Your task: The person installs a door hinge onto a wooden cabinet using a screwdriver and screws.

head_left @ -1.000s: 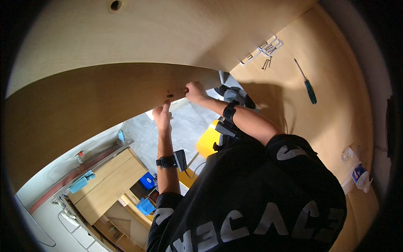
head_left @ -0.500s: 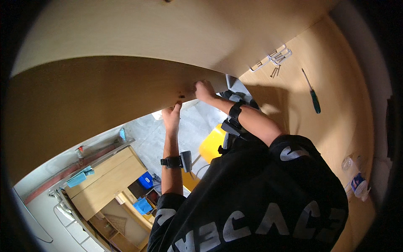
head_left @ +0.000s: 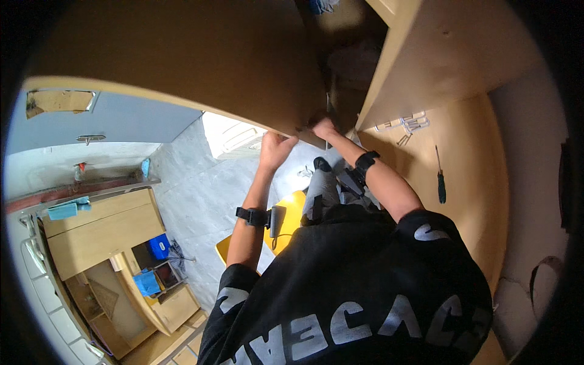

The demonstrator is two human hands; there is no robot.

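I'm wearing a black short-sleeved shirt [head_left: 365,261], grey lettering [head_left: 408,313] spreading across it; beyond its sleeves, black straps [head_left: 367,160] are circling my forearms, and past its hem grey trousers [head_left: 322,190] are showing.

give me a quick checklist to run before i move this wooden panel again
1. Left hand on the wooden panel: ok, at its lower edge, thumb on the near face.
2. Right hand holding firmly: cannot tell; it is near the panel's corner, fingertips hidden.
3. Screwdriver away from both hands: ok, lying on the wooden surface.
4. Screws put away: not ok, loose beside the white handles.
5. Floor below fully free: not ok, a yellow seat stands there.
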